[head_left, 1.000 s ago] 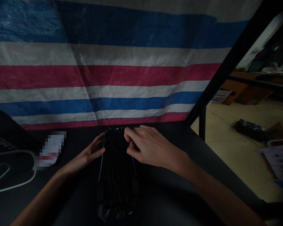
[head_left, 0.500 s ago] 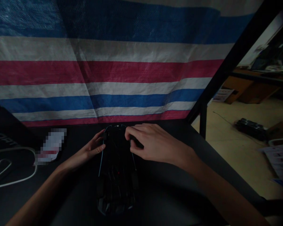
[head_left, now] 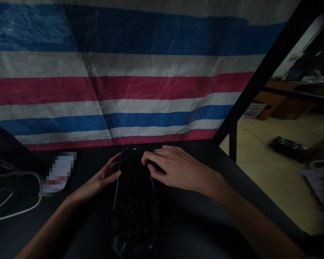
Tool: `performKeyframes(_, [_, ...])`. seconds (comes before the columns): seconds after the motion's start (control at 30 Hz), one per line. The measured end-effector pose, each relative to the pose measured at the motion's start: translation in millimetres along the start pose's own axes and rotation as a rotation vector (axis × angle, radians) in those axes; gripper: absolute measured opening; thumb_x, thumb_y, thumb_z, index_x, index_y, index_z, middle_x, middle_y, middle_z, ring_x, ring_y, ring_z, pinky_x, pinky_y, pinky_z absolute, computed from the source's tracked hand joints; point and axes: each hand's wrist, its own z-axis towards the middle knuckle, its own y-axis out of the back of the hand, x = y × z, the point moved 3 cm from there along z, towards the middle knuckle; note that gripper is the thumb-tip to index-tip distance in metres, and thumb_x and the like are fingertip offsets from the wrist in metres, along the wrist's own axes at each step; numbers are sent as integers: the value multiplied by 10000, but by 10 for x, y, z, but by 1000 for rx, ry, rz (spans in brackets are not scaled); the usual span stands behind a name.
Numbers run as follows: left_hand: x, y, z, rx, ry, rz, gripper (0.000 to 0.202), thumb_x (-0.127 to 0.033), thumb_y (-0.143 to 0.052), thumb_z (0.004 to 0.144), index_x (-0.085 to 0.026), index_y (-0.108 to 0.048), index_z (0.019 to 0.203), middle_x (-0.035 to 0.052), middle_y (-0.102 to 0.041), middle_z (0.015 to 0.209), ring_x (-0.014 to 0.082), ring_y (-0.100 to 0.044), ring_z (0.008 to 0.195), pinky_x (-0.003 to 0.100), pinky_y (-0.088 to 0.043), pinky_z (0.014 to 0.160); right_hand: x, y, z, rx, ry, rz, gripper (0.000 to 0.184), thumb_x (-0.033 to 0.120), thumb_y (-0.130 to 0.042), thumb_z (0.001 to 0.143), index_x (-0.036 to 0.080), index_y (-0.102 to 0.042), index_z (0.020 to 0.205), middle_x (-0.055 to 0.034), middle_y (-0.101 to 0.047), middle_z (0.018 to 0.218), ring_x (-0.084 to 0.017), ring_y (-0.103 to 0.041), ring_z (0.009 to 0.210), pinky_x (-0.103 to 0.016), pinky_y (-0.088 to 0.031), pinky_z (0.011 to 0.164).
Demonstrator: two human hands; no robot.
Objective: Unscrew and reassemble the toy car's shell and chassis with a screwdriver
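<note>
Hardly anything has moved in the last second: both hands keep their places at the far end of the black object, and only the right forefinger has crept a little inward along its top edge, so the handling seems to stay at that same spot.

At the lower left a white cord loops over the dark table, with a small paper just beside it. The left hand lies loosely open, thumb and fingertips resting against the left edge of the black object, which lies lengthwise at the bottom centre of the frame. The right hand is curled, forefinger and thumb pinching the object's far right corner, though the dim light hides just what they clasp. A striped tarp fills the background, and a black post slants at the right.
</note>
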Motion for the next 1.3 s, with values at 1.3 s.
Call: performKeyframes(1.3, [8,31,11,8,-22,24,750,-489,-609,971,-396,-219,1605,10,-235,1710,318,-251,1554,516,-271,1257,36,-126,63,-55,-156,-55,225,381,-443,1058,234,-571,1172,-16,-732,885,-189,-690,745,-313,-384,653])
